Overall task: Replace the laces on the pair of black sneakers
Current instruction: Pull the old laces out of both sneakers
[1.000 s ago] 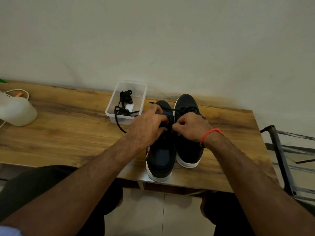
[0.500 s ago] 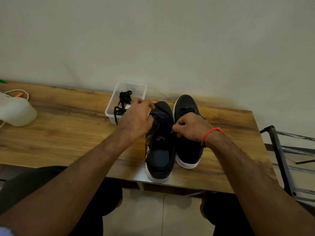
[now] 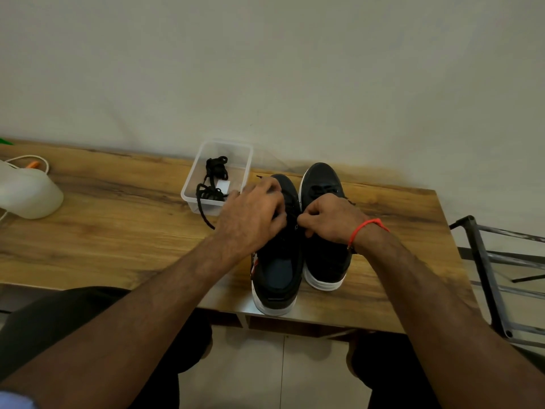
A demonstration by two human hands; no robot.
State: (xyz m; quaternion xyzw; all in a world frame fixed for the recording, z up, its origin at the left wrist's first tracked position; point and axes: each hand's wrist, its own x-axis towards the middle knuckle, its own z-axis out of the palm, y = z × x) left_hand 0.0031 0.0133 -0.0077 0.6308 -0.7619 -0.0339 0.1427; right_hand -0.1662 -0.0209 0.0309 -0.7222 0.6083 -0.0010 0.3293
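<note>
Two black sneakers with white soles stand side by side on the wooden table, toes toward the wall: the left sneaker and the right sneaker. My left hand lies over the lacing of the left sneaker, fingers curled on its black lace. My right hand, with a red thread at the wrist, pinches the lace between the two shoes. A clear plastic box behind and to the left holds black laces, one end trailing out onto the table.
The wooden table runs along a plain wall. A white plastic container with a white cord sits at the far left. A black metal rack stands off the table's right end. Tiled floor shows below.
My left hand went out toward the plastic box half a second ago and has come back over the left sneaker's lacing. My right hand stayed between the shoes.
</note>
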